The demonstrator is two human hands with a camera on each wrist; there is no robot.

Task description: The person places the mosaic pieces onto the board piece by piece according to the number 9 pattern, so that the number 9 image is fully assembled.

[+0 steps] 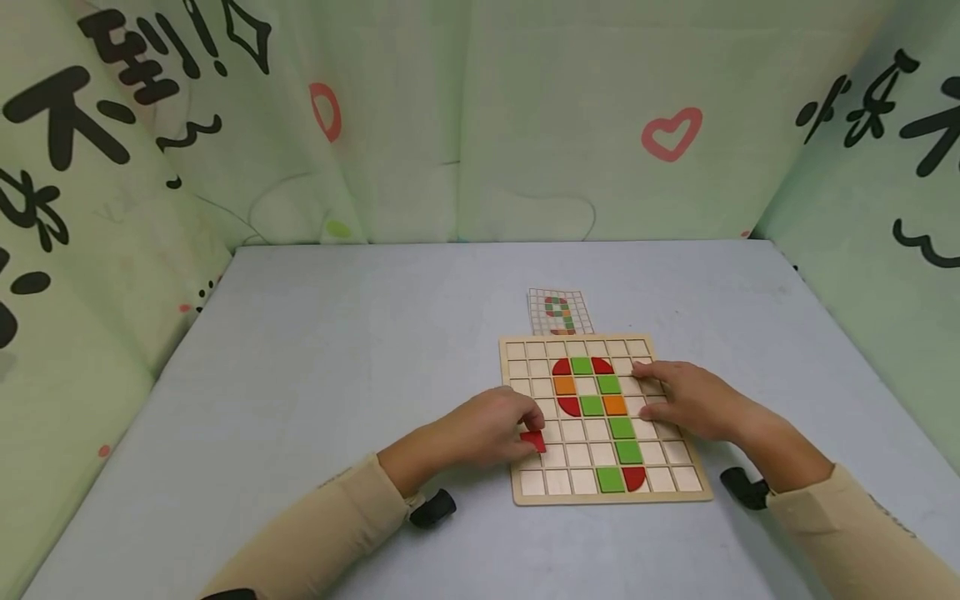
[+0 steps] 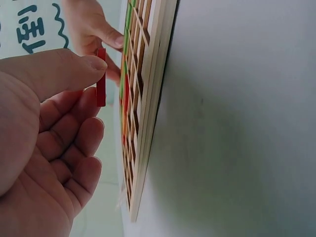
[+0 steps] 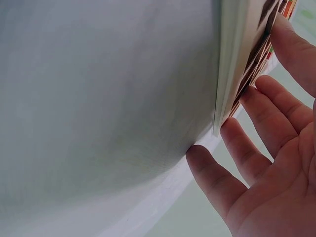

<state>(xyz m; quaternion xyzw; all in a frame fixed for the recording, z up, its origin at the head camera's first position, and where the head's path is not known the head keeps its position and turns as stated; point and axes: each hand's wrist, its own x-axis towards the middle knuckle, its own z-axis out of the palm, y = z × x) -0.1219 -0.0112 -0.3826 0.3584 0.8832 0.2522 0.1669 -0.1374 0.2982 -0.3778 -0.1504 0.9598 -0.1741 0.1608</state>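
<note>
A wooden grid board (image 1: 611, 501) lies on the table, its cells partly filled with red, green and orange tiles laid out like a 9. My left hand (image 1: 487, 427) is over the board's left edge, pinching a red tile (image 2: 101, 79) between thumb and fingertips. That tile is edge-on in the left wrist view; its face shows in the head view. At the board's right side is my right hand (image 1: 697, 400), its fingers spread and relaxed. In the right wrist view, fingertips (image 3: 231, 129) rest at the board's edge and one finger reaches down to the table.
Behind the board, partly covered by its far edge, lies a small pattern card (image 1: 538, 310) printed with a similar coloured figure. The white table (image 1: 337, 333) is bordered by pale green curtains (image 1: 555, 125) at the back and sides.
</note>
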